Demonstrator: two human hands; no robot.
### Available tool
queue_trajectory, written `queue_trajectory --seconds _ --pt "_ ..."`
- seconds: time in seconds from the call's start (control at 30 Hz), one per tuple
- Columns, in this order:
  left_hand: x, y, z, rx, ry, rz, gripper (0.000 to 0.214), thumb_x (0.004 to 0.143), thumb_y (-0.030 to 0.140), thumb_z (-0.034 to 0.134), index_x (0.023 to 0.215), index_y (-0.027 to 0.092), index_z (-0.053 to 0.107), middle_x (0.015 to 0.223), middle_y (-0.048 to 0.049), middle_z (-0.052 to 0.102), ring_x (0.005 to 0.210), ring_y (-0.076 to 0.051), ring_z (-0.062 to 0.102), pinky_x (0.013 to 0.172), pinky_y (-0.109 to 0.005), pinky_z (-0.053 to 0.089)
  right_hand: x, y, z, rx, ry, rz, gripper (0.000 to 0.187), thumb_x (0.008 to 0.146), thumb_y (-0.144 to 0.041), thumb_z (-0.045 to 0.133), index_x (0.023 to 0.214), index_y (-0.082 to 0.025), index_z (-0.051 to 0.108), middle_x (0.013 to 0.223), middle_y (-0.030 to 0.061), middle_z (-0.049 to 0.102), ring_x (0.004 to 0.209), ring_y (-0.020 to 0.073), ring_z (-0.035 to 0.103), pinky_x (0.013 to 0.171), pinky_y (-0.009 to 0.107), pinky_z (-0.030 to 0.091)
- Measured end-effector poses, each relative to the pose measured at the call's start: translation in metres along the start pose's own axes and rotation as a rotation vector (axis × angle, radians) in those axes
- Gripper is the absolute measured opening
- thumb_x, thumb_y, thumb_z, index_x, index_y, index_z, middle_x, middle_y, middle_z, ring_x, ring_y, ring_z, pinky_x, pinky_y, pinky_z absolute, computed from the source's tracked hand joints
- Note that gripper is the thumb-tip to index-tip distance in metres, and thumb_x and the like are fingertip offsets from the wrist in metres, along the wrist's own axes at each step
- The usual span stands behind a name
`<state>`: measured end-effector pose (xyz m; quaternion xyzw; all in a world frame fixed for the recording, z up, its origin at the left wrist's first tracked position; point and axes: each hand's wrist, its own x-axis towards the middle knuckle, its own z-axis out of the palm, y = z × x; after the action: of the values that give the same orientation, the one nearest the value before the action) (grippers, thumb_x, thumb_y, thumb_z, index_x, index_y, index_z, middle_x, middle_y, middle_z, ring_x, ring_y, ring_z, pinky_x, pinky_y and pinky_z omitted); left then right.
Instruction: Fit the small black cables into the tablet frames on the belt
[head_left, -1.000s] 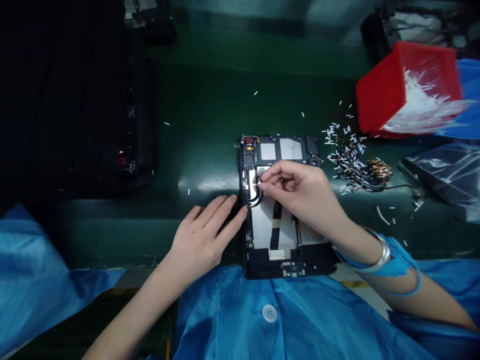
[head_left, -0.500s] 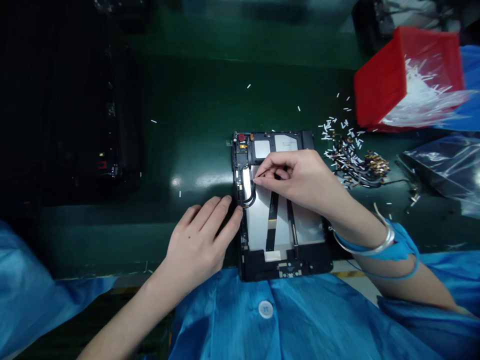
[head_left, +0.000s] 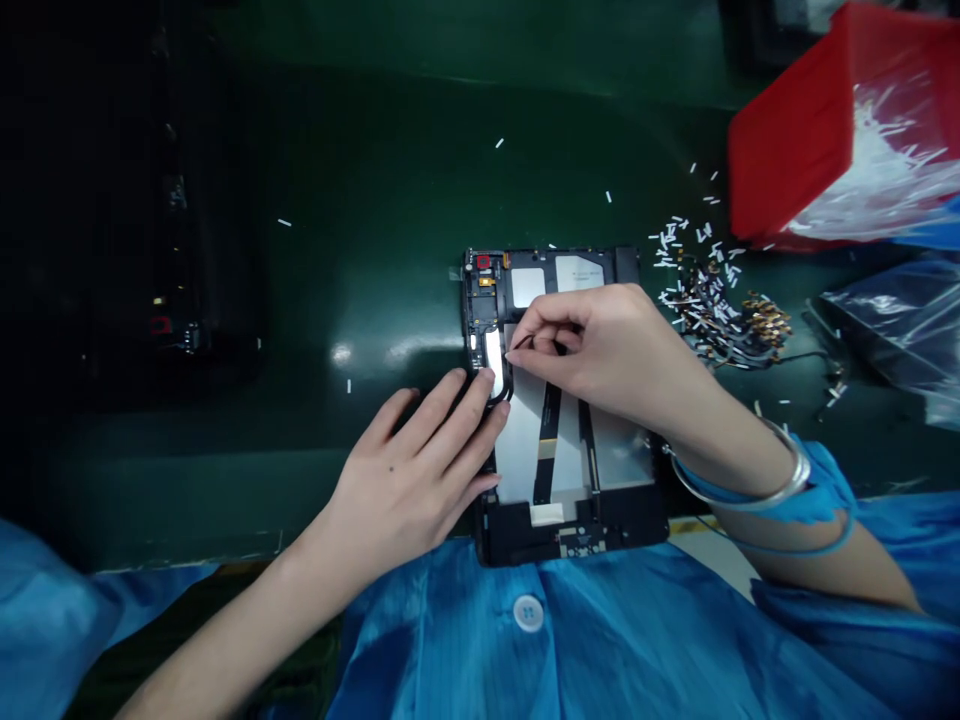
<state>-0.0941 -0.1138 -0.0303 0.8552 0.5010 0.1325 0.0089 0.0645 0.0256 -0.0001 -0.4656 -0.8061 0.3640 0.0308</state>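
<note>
An opened tablet lies at the table's front edge, its silver inner plate, black frame and flat ribbon cables showing. My right hand is over its middle, thumb and forefinger pinched on a thin black cable. The cable loops round beside a bright white strip near the tablet's left side. My left hand has its fingers spread, fingertips resting on the tablet's left part by the cable's bend. At the tablet's upper left corner sits a small part with a red square.
To the right lies a pile of thin cables with small white strips scattered around it. Behind stands a red bin holding a plastic bag of white pieces. A clear bag is at the right. Dark device parts are on the left.
My left hand has shifted right and up, its fingertips now further onto the tablet at the cable's bend. My right hand keeps its pinch on the cable. The camera view has shifted slightly.
</note>
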Motion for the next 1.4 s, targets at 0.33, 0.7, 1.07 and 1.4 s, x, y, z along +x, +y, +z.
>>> queue_trajectory --seconds 0.33,0.7,1.07,1.4 --pt "0.005 -0.012 -0.005 -0.141 -0.038 0.131 0.037 0.097 0.021 0.044 0.13 0.007 0.054 0.14 -0.0137 0.051 0.134 -0.028 0.044 0.106 -0.046 0.043 0.0 0.004 0.003 0.027 0.031 -0.086 0.013 0.072 -0.012 0.067 0.063 -0.022 0.064 0.054 -0.0022 0.056 0.053 0.0119 0.047 0.053 0.029 0.033" --pt "0.014 -0.017 -0.009 -0.185 -0.029 0.158 0.033 0.096 0.018 0.043 0.124 0.009 0.059 0.132 -0.0138 0.058 0.127 -0.029 0.052 0.103 -0.047 0.046 0.004 0.005 0.003 0.132 0.058 -0.031 0.015 0.073 -0.01 0.061 0.064 -0.022 0.062 0.053 -0.0024 0.056 0.054 0.013 0.051 0.055 0.029 0.038" --pt "0.013 -0.016 -0.009 -0.153 -0.017 0.178 0.035 0.096 0.019 0.045 0.124 0.003 0.058 0.129 -0.015 0.06 0.124 -0.03 0.054 0.1 -0.047 0.047 0.005 0.005 0.004 0.073 0.096 -0.043 0.014 0.072 -0.011 0.062 0.063 -0.021 0.061 0.053 -0.0028 0.056 0.055 0.0125 0.051 0.056 0.028 0.038" --pt "0.035 -0.014 -0.005 0.026 0.002 0.048 0.038 0.096 0.023 0.043 0.127 0.004 0.055 0.132 -0.0156 0.058 0.123 -0.031 0.054 0.097 -0.045 0.046 -0.03 0.008 -0.007 -0.135 0.4 -0.074 0.006 0.083 -0.026 0.062 0.083 -0.019 0.063 0.054 -0.0048 0.055 0.05 0.0104 0.05 0.054 0.024 0.034"
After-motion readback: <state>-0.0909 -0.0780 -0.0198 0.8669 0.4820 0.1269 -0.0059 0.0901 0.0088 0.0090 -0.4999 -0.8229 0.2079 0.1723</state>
